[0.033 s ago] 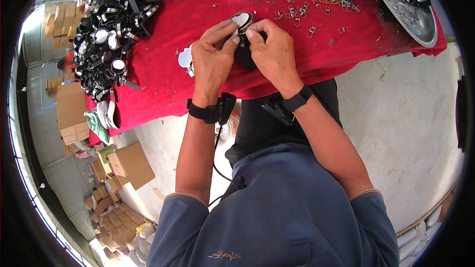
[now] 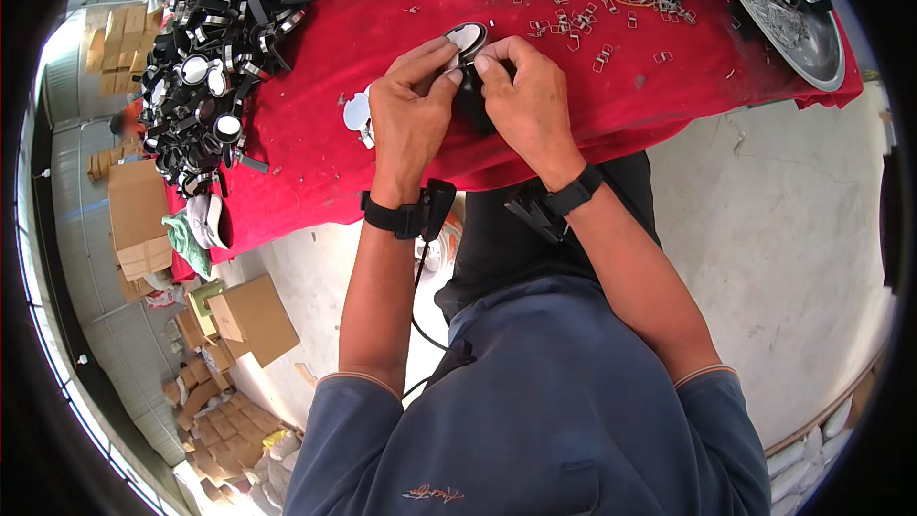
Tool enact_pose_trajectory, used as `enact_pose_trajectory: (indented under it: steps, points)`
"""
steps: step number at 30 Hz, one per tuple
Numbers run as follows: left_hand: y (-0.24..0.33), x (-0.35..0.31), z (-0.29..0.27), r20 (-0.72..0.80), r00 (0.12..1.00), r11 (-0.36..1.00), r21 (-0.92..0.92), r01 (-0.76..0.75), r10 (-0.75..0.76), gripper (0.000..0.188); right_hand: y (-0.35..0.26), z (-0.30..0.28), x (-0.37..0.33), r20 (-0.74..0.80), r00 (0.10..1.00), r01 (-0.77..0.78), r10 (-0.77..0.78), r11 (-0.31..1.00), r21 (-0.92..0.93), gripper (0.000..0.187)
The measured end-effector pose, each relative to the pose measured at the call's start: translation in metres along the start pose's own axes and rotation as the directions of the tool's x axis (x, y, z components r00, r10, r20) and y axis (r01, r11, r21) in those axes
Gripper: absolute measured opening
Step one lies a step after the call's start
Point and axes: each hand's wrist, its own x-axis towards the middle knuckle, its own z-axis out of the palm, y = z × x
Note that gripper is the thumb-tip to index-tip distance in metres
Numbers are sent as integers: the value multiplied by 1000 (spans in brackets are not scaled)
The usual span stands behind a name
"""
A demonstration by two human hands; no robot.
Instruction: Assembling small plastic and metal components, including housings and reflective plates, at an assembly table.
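Observation:
My left hand [image 2: 413, 103] has its fingers closed on a round watch [image 2: 467, 36] with a pale face, dark rim and black strap. The thumb and fingers of my right hand [image 2: 523, 94] pinch at the near side of the same watch, where the strap joins the case. Whether a small part sits between the right fingertips is hidden. Below the hands, the black strap hangs toward the table edge. Left of my left wrist lies a round white disc [image 2: 357, 112] with a small metal piece by it. Several small metal clasps [image 2: 583, 0] are scattered beyond my right hand.
A large heap of black-strapped watches [image 2: 205, 67] covers the left of the red cloth [image 2: 315, 153]. At the far right stands an oval metal dish [image 2: 823, 62] holding thin metal pins and a black loop. Cardboard boxes [image 2: 253, 318] are on the floor to the left.

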Motion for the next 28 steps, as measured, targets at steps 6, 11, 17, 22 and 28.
enact_pose_trajectory:
  steps: [6, 11, 17, 22, 28]
  points:
    - [-1, 1, -4, 5, 1000, 1000, -21, 1, -1, 32, 1, 0, 0, 33, 999, 22, -21, 1000, -18, 16]
    - [-3, 2, -6, 1, 999, 997, 71, -32, 32, 32, 3, 1, 0, 30, 998, 61, -62, 998, 9, 15]
    - [-6, 5, -11, 27, 999, 993, 107, -50, 47, 31, 1, 0, -1, 20, 999, 34, -36, 998, 60, 13]
    - [1, 5, -11, 80, 992, 963, 242, -116, 99, 32, -3, -1, -1, 25, 999, 29, -30, 998, 53, 13]
    - [9, 4, -8, 93, 987, 916, 368, -157, 131, 32, -2, -1, -1, 23, 1000, 0, 0, 1000, 24, 14]
